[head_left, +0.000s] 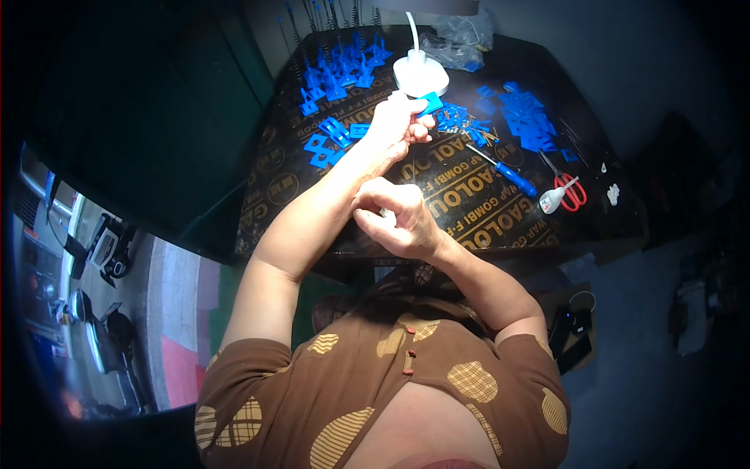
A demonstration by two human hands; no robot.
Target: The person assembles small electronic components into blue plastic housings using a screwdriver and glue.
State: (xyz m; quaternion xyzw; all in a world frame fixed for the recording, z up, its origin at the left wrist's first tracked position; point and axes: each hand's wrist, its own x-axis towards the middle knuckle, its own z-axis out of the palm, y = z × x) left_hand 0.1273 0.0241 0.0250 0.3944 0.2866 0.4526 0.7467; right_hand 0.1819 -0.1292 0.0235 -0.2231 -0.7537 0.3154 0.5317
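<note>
Nearest the body: right hand (405, 216), close to the left forearm, fingers curled in with the thumb across from them. Pale spot between thumb and fingers; can't tell if it's an object or whether the fingertips meet.

Dark table (476, 207) with yellow print under everything. On its right side, near part: small white bottle (551, 200) with a pointed nozzle, overlapping the scissors (576, 195) with red handles. White scrap (613, 195) farther right. Screwdriver (516, 179), blue handle, lies left of the bottle, shaft pointing far left.

Farther in, left hand (397, 123): thumb and fingers pinch a flat blue plate (430, 104), just near the lamp base. Loose blue parts (335, 133) left of that hand. On its right, a heap of small blue pieces (453, 119) with thin metal pins (486, 134) beside it; bigger pile of flat blue pieces (525, 121) farther right.

Far middle: white lamp (422, 74). Far left: cluster of blue stands (337, 78) with dark coiled springs (334, 16) rising. Clear plastic bag (457, 51) behind the lamp, far edge.
</note>
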